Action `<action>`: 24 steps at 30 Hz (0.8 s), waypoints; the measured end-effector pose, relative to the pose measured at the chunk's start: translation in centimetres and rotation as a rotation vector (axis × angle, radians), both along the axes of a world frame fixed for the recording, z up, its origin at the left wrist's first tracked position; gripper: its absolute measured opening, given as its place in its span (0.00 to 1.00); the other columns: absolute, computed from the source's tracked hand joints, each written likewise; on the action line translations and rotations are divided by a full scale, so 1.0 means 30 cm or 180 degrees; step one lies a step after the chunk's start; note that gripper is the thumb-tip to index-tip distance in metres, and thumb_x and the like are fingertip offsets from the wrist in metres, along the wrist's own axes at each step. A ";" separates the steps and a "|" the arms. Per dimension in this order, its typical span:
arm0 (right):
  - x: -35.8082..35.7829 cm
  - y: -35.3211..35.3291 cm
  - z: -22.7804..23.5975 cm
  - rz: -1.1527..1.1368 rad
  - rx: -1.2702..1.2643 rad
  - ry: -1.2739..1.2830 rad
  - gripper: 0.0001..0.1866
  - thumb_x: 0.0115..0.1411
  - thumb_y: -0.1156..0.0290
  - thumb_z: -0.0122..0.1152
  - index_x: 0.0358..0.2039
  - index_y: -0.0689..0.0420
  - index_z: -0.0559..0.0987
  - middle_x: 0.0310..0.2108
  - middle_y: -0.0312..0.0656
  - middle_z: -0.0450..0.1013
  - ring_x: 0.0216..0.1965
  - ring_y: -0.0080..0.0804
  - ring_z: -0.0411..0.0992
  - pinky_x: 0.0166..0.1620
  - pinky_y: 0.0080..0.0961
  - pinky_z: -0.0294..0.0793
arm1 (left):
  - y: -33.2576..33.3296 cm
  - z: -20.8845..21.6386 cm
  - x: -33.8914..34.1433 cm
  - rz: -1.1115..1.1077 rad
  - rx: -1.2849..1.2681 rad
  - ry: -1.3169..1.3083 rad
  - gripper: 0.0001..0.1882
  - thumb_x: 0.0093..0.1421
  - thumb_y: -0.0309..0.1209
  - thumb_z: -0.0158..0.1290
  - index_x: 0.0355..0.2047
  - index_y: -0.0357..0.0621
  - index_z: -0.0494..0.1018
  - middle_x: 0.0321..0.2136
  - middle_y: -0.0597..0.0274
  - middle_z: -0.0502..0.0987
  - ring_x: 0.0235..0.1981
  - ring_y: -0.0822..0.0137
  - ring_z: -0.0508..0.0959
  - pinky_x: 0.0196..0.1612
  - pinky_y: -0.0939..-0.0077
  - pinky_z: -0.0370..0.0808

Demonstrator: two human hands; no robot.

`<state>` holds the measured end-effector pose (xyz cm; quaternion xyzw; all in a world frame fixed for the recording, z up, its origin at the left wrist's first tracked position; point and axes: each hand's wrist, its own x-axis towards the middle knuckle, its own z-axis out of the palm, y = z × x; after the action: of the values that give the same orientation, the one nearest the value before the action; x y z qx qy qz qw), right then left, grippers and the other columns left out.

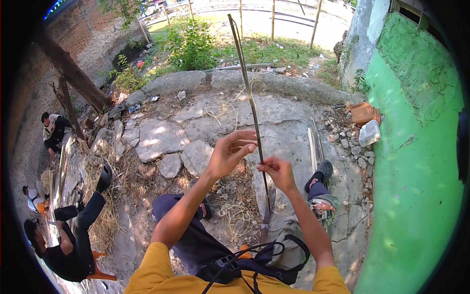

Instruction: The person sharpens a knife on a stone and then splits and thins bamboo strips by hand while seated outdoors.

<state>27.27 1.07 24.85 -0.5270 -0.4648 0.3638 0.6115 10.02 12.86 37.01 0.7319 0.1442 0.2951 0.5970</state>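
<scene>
A long thin bamboo strip stands nearly upright in front of me, its top reaching past the grass and its foot near my lap. My right hand pinches the strip low down between thumb and fingers. My left hand is raised just left of the strip with fingers spread, fingertips close to the strip; I cannot tell whether they touch it. Curly bamboo shavings lie on the ground between my legs.
A green wall runs along the right. More pale bamboo strips lie on the cracked stone ground by my right foot. A person sits on an orange stool at lower left beside straw; other people crouch farther left. Bricks and stones lie near the wall.
</scene>
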 end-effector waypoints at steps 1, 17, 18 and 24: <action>-0.002 -0.006 -0.004 0.0013 -0.0131 -0.0068 0.08 0.60 0.75 0.68 0.38 0.65 0.82 0.33 0.40 0.82 0.35 0.21 0.79 0.41 0.19 0.79 | -0.010 -0.006 0.001 0.0178 -0.0107 0.0001 0.21 0.64 0.28 0.59 0.55 0.37 0.70 0.48 0.56 0.78 0.51 0.65 0.79 0.54 0.69 0.76; -0.054 0.016 0.060 -0.0036 -0.0147 -0.0615 0.09 0.56 0.73 0.71 0.36 0.62 0.84 0.32 0.40 0.83 0.32 0.23 0.81 0.38 0.21 0.81 | 0.000 -0.072 -0.046 0.0474 -0.0262 -0.0329 0.06 0.62 0.22 0.59 0.39 0.35 0.74 0.37 0.56 0.82 0.42 0.66 0.83 0.47 0.70 0.81; -0.051 0.019 0.060 0.0009 -0.0168 -0.0579 0.09 0.56 0.74 0.71 0.36 0.62 0.84 0.32 0.40 0.83 0.33 0.23 0.81 0.38 0.21 0.81 | 0.000 -0.068 -0.045 0.0456 -0.0298 -0.0336 0.06 0.62 0.21 0.59 0.39 0.35 0.74 0.37 0.56 0.82 0.42 0.66 0.83 0.47 0.69 0.81; -0.034 0.020 0.056 0.0387 -0.0034 -0.0614 0.08 0.56 0.79 0.69 0.36 0.65 0.83 0.33 0.41 0.82 0.37 0.24 0.80 0.39 0.22 0.82 | 0.010 -0.066 -0.067 0.0166 -0.0584 -0.0632 0.05 0.63 0.19 0.56 0.39 0.34 0.74 0.36 0.60 0.80 0.40 0.66 0.83 0.45 0.72 0.80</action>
<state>26.25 1.68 26.52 -0.5337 -0.5507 0.3502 0.5379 8.01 13.16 35.01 0.6374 0.1298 0.3671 0.6649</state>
